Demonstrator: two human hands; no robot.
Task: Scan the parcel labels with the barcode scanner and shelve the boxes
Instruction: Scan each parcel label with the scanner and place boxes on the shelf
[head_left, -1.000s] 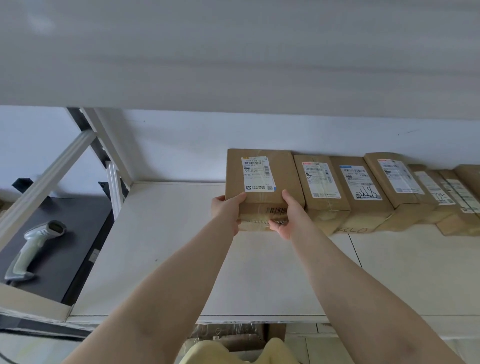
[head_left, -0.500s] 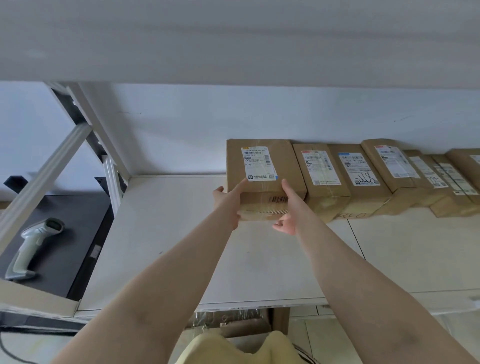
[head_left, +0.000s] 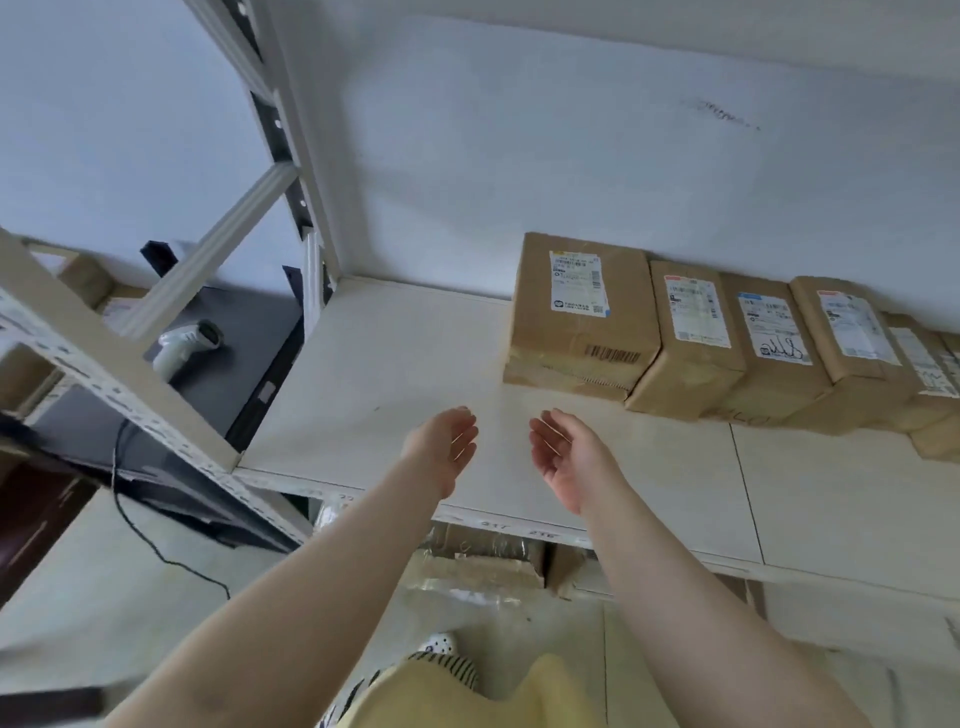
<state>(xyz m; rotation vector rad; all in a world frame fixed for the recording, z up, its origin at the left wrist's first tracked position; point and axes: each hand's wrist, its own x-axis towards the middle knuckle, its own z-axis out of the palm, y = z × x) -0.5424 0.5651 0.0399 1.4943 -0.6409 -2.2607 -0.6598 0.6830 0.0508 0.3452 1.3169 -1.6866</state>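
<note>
Both hands are empty, fingers loosely spread and slightly curled, palms turned toward each other: the left hand (head_left: 447, 448) and the right hand (head_left: 563, 457) hover over the bare front part of the shelf (head_left: 374, 395), holding nothing. The leftmost parcel (head_left: 579, 317) lies beyond the fingertips and a little to their right, against the back wall, well apart from both hands and touching the next box in a row of parcels (head_left: 769, 343) that runs off to the right. So this box looks shelved (its scan cannot be checked from here). What seems left is to fetch another box; some cartons (head_left: 478, 564) show on the lower level beneath the wrists. The barcode scanner (head_left: 187, 345) rests on a dark table far left of the left fingers. The parcel's long axis runs from front to back, label facing up, a printed barcode on its near face toward the hands.
</note>
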